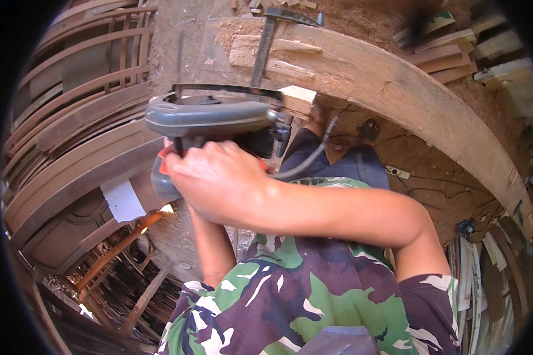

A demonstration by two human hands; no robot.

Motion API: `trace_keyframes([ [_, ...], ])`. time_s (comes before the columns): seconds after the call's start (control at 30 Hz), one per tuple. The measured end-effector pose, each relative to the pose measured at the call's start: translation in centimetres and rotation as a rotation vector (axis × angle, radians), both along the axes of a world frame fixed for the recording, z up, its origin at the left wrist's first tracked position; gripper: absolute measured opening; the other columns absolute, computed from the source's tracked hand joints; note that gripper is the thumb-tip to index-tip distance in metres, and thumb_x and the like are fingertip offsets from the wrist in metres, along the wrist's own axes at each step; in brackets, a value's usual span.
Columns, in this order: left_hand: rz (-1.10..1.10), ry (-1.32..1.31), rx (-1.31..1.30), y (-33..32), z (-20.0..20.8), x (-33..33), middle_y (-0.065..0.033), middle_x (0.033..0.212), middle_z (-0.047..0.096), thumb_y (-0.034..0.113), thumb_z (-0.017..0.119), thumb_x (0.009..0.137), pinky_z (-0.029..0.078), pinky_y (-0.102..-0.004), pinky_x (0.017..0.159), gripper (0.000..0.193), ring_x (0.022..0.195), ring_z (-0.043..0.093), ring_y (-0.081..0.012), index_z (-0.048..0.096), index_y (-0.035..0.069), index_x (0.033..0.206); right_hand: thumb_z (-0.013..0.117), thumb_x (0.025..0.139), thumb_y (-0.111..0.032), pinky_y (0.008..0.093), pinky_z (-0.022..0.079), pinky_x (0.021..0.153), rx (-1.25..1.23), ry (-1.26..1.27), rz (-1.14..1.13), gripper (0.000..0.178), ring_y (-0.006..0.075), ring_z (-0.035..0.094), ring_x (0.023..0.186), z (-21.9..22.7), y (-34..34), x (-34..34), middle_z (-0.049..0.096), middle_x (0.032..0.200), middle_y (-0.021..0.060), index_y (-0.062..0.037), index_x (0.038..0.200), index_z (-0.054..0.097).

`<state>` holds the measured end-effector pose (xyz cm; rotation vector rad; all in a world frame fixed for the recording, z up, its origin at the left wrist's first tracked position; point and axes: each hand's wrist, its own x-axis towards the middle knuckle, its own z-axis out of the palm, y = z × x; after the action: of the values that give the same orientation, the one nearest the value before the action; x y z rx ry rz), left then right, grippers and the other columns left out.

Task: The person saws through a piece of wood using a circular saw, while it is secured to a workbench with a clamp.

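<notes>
A grey and black power saw (210, 118), apparently a circular saw, is held up in front of my body, slightly blurred by motion. My right hand (222, 177) reaches across my chest, its fingers closed around the saw's handle near a red part. My left forearm (215, 251) rises beneath the right wrist toward the same handle. My left hand is mostly hidden behind the right hand and the saw, so its grip does not show. From the saw's right side a grey cord (311, 160) curves away. Just beyond the saw shows a pale-ended piece of timber (299, 94).
A large curved wooden board (397, 89) sweeps from the top to the right, with a metal bar clamp (265, 50) across its far end. Curved wooden frames (83, 136) stack on the left. Offcuts (447, 56) lie at the far right. A power strip (398, 172) lies on the floor.
</notes>
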<state>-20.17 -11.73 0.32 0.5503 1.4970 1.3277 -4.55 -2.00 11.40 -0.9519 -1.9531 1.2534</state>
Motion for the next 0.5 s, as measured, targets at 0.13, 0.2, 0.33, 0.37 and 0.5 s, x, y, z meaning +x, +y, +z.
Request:
trace_keyframes([
  [0.13, -0.057, 0.000, -0.042, -1.4, 1.0, 1.1, -0.0077, 0.114, 0.071, 0.017, 0.062, 0.112, 0.062, -0.0351, 0.091, 0.018, 0.103, 0.072, -0.0166, 0.060, 0.002, 0.122, 0.066, 0.092, -0.016, 0.0430, 0.064, 0.065, 0.139, 0.025, 0.057, 0.027, 0.0310, 0.081, 0.074, 0.9, -1.3, -1.8, 0.079, 0.080, 0.0149, -0.0007, 0.113, 0.073],
  [0.2, -0.046, 0.029, -0.049, -3.0, 2.6, 1.5, -0.0077, 0.115, 0.071, 0.017, 0.061, 0.112, 0.062, -0.0350, 0.091, 0.018, 0.103, 0.072, -0.0166, 0.060, 0.002, 0.123, 0.067, 0.090, -0.017, 0.0416, 0.064, 0.065, 0.205, 0.091, 0.037, 0.020, 0.0287, 0.080, 0.069, 3.6, -4.0, -1.1, 0.077, 0.072, 0.0109, -0.0023, 0.101, 0.075],
  [0.33, -0.013, 0.083, -0.058, -6.8, 5.0, 2.6, -0.0078, 0.115, 0.071, 0.017, 0.061, 0.112, 0.062, -0.0348, 0.091, 0.019, 0.103, 0.072, -0.0165, 0.061, 0.002, 0.124, 0.070, 0.087, -0.017, 0.0417, 0.063, 0.062, 0.280, 0.177, 0.133, 0.017, 0.0279, 0.080, 0.068, 6.5, -8.4, 1.1, 0.077, 0.071, 0.0109, -0.0030, 0.093, 0.076],
  [0.37, -0.033, 0.072, -0.067, -7.1, 4.9, 3.3, -0.0079, 0.116, 0.071, 0.017, 0.061, 0.112, 0.062, -0.0347, 0.091, 0.019, 0.103, 0.072, -0.0164, 0.061, 0.002, 0.124, 0.071, 0.086, -0.017, 0.0417, 0.063, 0.061, 0.285, 0.162, 0.165, 0.016, 0.0278, 0.080, 0.069, 6.5, -8.8, 2.3, 0.077, 0.071, 0.0110, -0.0034, 0.091, 0.077],
  [0.5, -0.048, 0.103, -0.095, -10.2, 6.1, 5.3, -0.0080, 0.116, 0.071, 0.016, 0.061, 0.112, 0.062, -0.0345, 0.092, 0.019, 0.104, 0.072, -0.0164, 0.061, 0.002, 0.124, 0.075, 0.080, -0.017, 0.0439, 0.063, 0.061, 0.298, 0.217, 0.287, 0.010, 0.0292, 0.081, 0.072, 7.0, -11.4, 7.7, 0.078, 0.073, 0.0110, -0.0082, 0.077, 0.079],
])
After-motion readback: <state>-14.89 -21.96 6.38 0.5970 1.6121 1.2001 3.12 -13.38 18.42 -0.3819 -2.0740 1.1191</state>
